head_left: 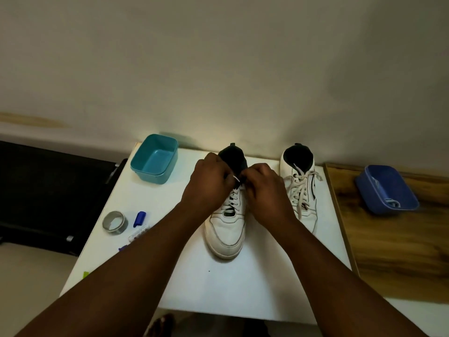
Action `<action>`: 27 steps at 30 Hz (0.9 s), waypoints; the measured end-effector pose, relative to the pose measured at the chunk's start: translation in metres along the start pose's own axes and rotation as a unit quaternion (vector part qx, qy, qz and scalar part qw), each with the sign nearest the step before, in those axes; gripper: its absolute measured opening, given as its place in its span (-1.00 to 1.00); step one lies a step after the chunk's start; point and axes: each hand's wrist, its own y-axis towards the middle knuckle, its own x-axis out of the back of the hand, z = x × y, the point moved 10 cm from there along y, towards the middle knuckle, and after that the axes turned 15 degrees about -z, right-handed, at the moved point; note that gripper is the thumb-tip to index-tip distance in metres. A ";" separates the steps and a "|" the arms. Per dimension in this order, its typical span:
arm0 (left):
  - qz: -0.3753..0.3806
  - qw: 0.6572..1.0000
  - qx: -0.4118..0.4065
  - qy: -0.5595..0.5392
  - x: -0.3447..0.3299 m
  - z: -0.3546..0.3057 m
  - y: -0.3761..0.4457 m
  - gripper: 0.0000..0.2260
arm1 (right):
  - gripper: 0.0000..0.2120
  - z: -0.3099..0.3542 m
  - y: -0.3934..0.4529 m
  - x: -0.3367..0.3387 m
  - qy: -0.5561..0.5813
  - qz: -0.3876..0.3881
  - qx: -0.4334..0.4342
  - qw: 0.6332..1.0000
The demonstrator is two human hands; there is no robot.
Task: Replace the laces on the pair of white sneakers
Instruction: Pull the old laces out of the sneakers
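Head view: two white sneakers on the white worktop (255, 283).
Left hand (209, 181): grip pinching the lace (236, 178) of the near sneaker (227, 229).
Right hand (266, 188): grip pinching the same lace.
Other sneaker (302, 190): laced, just right.

Two white shoes (224, 229) (301, 190), two hands (209, 183) (264, 190), two tubs, one teal (155, 159) and one blue (386, 188), one tape roll (114, 222), one blue cap (139, 218)

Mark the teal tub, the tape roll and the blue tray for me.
Teal tub (155, 157): head view, on its inner floor.
Tape roll (120, 224): head view, on its outer band.
Blue tray (375, 188): head view, on its inner floor.
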 end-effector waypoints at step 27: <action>-0.047 0.999 -0.015 -0.003 0.023 -0.012 -0.026 -0.58 | -0.61 0.003 -0.019 0.004 0.128 0.061 -0.110 0.984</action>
